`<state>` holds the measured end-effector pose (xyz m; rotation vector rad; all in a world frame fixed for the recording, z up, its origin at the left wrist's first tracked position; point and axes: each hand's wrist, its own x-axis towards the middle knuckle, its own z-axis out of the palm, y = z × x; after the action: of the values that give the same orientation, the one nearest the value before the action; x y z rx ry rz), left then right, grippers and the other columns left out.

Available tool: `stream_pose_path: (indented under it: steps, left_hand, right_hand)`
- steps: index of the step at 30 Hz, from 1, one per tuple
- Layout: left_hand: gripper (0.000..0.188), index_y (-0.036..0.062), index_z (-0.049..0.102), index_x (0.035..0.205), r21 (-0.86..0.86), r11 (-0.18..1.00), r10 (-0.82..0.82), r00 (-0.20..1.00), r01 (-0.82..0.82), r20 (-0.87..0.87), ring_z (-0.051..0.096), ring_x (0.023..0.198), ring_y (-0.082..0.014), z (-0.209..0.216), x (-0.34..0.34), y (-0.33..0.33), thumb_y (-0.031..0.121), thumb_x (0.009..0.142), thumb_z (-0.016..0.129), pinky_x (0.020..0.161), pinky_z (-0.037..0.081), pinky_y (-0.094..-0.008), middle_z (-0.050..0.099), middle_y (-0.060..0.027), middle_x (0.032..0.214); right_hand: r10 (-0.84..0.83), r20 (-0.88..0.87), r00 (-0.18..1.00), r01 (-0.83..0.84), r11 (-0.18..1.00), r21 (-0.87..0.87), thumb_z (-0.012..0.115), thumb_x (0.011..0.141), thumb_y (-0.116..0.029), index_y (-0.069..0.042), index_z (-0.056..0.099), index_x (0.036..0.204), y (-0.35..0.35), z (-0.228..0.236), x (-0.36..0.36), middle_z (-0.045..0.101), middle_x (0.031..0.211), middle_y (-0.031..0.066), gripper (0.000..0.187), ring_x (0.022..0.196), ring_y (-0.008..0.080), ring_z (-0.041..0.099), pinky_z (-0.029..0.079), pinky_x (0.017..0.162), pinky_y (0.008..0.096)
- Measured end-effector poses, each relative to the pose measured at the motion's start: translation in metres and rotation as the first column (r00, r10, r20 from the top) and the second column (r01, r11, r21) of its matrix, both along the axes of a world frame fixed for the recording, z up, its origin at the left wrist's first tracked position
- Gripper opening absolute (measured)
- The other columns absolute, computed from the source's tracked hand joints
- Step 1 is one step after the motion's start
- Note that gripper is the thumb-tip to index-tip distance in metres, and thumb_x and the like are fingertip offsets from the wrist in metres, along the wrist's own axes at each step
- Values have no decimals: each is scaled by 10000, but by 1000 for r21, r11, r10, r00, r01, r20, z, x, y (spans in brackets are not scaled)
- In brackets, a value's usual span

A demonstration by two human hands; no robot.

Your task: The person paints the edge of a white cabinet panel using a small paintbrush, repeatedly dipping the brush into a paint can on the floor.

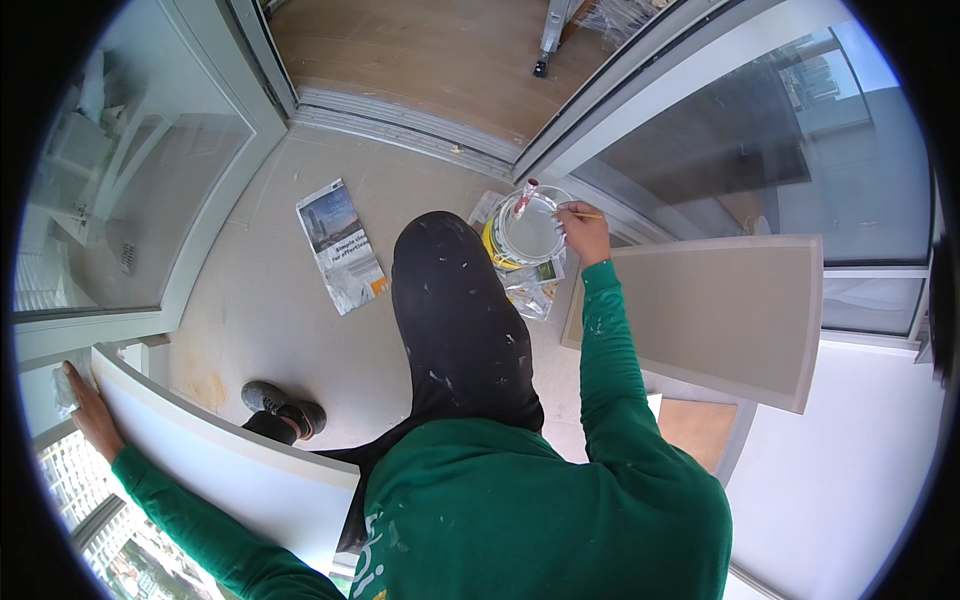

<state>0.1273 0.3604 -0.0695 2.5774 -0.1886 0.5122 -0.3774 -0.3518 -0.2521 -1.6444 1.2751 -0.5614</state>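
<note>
My right hand is closed around the thin tan handle of a small paintbrush. The brush lies across the opening of a paint bucket with a yellow side and whitish paint inside. A red-and-white roller-like piece rests on the bucket's far rim. Out at the far left, my left hand is beside the end of a white panel. Against its fingers is a crumpled whitish wad, apparently held; whether it is cloth or plastic is unclear.
A printed leaflet lies on the floor. Paper and plastic are spread under the bucket. To the right leans a beige panel. Glass doors flank a metal threshold, with a ladder foot beyond.
</note>
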Motion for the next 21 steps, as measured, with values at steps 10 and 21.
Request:
stream_pose_path:
  steps: [10, 21]
  left_hand:
    - [677, 6, 519, 1476, -70, 997, 39, 999, -39, 6, 532, 1371, -350, -2, 4, 30, 543, 1067, 466, 1135, 394, -367, 557, -190, 1494]
    - [727, -35, 626, 1362, -61, 991, 120, 992, -122, -40, 695, 1082, -312, 12, -20, 17, 589, 1068, 394, 968, 529, -382, 730, -207, 1187]
  right_hand:
    - [319, -468, 824, -153, 921, 359, 587, 861, -175, 64, 736, 1022, -70, -172, 35, 763, 885, 187, 324, 658, 295, 752, 635, 546, 383]
    - [352, -542, 763, -140, 909, 393, 557, 906, -152, 86, 699, 1183, -71, -188, 46, 753, 1065, 226, 392, 694, 336, 762, 637, 563, 409]
